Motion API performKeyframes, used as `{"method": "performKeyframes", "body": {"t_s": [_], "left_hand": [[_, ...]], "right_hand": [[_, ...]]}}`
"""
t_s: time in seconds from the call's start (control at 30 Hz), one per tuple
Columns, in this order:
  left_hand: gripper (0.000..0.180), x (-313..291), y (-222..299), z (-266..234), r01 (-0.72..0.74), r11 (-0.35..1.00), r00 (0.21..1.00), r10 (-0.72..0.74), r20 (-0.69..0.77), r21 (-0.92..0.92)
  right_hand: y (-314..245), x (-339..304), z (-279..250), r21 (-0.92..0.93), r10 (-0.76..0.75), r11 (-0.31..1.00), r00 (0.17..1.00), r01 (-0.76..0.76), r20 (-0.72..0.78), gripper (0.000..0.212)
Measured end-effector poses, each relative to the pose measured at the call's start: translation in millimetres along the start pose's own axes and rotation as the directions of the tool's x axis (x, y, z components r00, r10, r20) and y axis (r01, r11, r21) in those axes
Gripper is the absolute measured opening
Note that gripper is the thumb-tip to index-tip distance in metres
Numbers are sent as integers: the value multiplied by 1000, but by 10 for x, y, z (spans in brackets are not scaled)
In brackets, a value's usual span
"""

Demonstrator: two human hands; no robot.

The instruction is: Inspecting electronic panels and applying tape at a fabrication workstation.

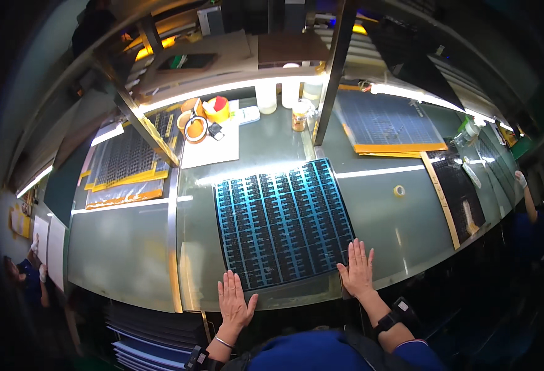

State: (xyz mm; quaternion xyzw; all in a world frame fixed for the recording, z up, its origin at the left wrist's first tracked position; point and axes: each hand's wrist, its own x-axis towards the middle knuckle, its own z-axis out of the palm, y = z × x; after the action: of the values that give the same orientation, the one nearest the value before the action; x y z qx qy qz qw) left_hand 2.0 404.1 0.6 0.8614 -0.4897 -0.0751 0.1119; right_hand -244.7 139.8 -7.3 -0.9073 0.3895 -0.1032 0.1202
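Observation:
A dark rectangular sheet [278, 229] printed with rows of small repeated blue-and-black shapes, like a circuit panel, lies flat on the glass-like tabletop in front of me. My left hand [235, 303] rests by its near left corner, palm down, fingers stretched forward and thumb apart, holding nothing. At the near right corner lies my right hand [358, 269], also flat with its fingers extended and the thumb toward the sheet's edge. Both hands sit at the sheet's border; whether the fingertips press on it, I cannot tell.
A roll of tape [399, 191] lies right of the sheet. Farther back stand tape rolls on white paper [213, 147], a small bottle [299, 116] and stacked patterned panels [389, 120]. A metal post [334, 74] rises behind. Other people work at both sides.

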Motion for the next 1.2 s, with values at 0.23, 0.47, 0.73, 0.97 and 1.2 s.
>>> {"method": "performKeyframes", "body": {"t_s": [0.23, 0.47, 0.73, 0.97, 1.2], "left_hand": [[74, 75, -73, -53, -51, 994, 995, 42, -92, -98], [82, -172, -189, -170, -97, 995, 985, 93, -142, -19], [60, -481, -421, -308, -250, 968, 958, 251, -135, 30], [29, -193, -221, -553, -527, 847, 788, 519, -331, 73], [22, 22, -54, -1749, -278, 914, 490, 401, -774, 297]], "right_hand": [[46, 42, 104, 20, 24, 1000, 995, -23, -93, 65], [-48, -327, -105, 14, -105, 994, 991, 107, -84, 84], [187, -1066, -316, 7, -344, 939, 939, 344, 8, 70], [266, -482, -599, -13, -644, 765, 764, 644, -42, 52], [-266, 471, -1941, 123, -642, 574, 538, 810, -546, 15]]}}
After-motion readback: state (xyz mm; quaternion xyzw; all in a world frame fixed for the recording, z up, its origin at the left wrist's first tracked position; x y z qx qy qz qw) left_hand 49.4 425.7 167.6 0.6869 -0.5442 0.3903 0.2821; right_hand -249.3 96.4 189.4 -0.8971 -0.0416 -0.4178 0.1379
